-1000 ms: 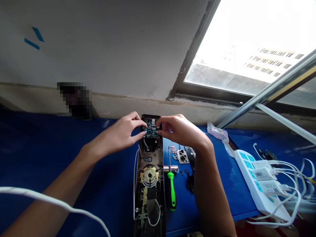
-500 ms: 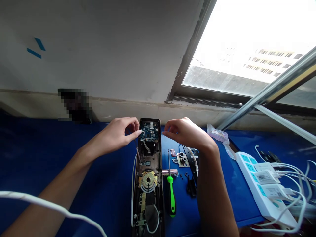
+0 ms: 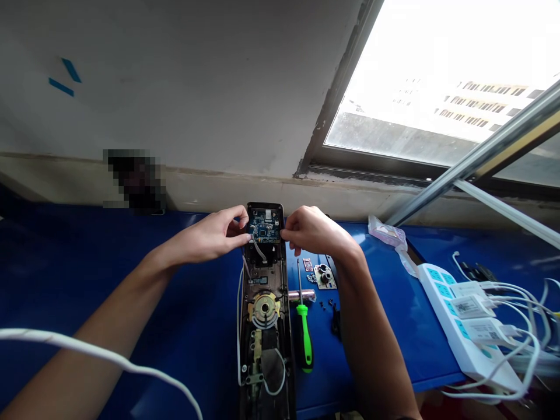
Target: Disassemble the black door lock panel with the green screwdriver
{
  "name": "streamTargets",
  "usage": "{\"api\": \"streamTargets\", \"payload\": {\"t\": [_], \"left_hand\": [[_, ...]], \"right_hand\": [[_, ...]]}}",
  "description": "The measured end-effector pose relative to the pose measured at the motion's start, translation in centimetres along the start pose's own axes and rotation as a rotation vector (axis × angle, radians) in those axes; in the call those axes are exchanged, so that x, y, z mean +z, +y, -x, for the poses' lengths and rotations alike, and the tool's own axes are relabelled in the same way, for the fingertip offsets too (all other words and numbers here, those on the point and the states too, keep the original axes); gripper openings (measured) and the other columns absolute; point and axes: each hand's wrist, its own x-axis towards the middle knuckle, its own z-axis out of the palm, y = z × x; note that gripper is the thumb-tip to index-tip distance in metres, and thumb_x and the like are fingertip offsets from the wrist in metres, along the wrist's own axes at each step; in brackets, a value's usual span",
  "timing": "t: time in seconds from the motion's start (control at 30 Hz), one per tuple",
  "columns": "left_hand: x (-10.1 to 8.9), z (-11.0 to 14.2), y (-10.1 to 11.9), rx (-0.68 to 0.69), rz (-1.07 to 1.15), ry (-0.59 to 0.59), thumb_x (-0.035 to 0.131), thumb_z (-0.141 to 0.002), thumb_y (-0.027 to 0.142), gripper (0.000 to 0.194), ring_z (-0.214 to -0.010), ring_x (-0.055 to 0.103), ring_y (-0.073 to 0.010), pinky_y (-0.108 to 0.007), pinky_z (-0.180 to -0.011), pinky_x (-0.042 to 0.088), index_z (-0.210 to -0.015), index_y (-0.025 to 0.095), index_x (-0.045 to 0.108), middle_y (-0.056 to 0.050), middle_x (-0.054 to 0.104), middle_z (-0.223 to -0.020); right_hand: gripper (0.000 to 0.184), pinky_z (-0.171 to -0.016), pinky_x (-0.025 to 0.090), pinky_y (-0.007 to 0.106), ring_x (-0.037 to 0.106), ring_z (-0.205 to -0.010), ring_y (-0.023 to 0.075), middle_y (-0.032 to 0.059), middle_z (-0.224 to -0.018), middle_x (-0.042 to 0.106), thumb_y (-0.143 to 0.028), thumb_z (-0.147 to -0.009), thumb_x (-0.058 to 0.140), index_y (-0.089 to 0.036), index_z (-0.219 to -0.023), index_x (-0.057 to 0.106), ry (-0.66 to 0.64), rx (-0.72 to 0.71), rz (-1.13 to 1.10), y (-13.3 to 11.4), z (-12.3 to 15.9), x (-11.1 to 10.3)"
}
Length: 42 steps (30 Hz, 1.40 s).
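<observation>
Glossy blue counter (image 3: 394, 344), open metal lock housing (image 3: 262, 280), left hand (image 3: 210, 236) and right hand (image 3: 312, 230) half-curled, fingertips (image 3: 282, 234) on edges of a blue circuit board (image 3: 265, 226), grip unclear, green-handled screwdriver (image 3: 304, 341) beside.

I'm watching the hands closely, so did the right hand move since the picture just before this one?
Yes. The right hand moved left, toward the circuit board; its fingers now reach the board's edge.
</observation>
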Motion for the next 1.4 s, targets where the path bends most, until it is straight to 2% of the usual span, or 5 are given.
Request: {"api": "streamTargets", "payload": {"t": [0.3, 0.67, 0.97, 1.17, 1.4], "left_hand": [[1.0, -1.4, -1.7, 0.018, 0.021, 0.184, 0.064, -0.084, 0.040, 0.028, -0.065, 0.041, -0.0131, -0.025, -0.063, 0.036, -0.085, 0.023, 0.042, 0.006, 0.046, -0.071], [3.0, -2.9, -3.0, 0.013, 0.103, 0.439, 0.060, -0.092, 0.036, 0.022, -0.058, 0.042, -0.0116, -0.025, -0.061, 0.033, -0.087, 0.023, 0.043, 0.008, 0.044, -0.064], [2.1, 0.0, 0.1, 0.042, -0.354, 0.347, 0.057, -0.097, 0.044, 0.022, -0.097, 0.067, -0.0243, -0.036, -0.086, 0.049, -0.106, 0.025, 0.053, -0.006, 0.067, -0.108], [2.0, 2.2, 3.3, -0.060, -0.522, -0.092, 0.057, -0.096, 0.050, 0.023, -0.061, 0.060, -0.0194, -0.030, -0.054, 0.035, -0.096, 0.027, 0.057, 0.001, 0.064, -0.073], [2.3, 2.5, 3.3, -0.148, -0.563, -0.252, 0.054, -0.092, 0.031, 0.008, -0.059, 0.063, -0.0188, -0.028, -0.052, 0.034, -0.097, 0.026, 0.049, 0.001, 0.065, -0.071]], "right_hand": [[0.030, -0.055, 0.050, 0.024, 0.063, -0.052, 0.0101, 0.0000, -0.055, 0.065, -0.020, -0.092, 0.062, -0.016, -0.063, 0.064, 0.072, 0.042, 0.033, 1.0, -1.7, 1.1], [0.032, -0.086, 0.062, 0.039, 0.071, -0.098, 0.0192, 0.0075, -0.118, 0.071, -0.041, -0.101, 0.065, -0.016, -0.122, 0.066, 0.050, 0.123, 0.099, 2.5, -3.6, 2.2], [0.030, -0.063, 0.055, 0.025, 0.068, -0.061, 0.0100, -0.0012, -0.071, 0.074, -0.029, -0.103, 0.056, -0.018, -0.080, 0.071, -0.167, 0.072, 0.093, 1.4, 0.2, -0.3], [0.025, -0.072, 0.059, 0.031, 0.069, -0.073, 0.0130, 0.0018, -0.086, 0.074, -0.041, -0.101, 0.065, -0.017, -0.096, 0.071, -0.334, 0.203, 0.224, 2.0, 3.2, 1.5], [0.035, -0.091, 0.061, 0.043, 0.069, -0.107, 0.0216, 0.0092, -0.128, 0.068, -0.040, -0.100, 0.066, -0.018, -0.128, 0.064, -0.425, 0.318, 0.231, 4.1, 4.8, 6.2]]}}
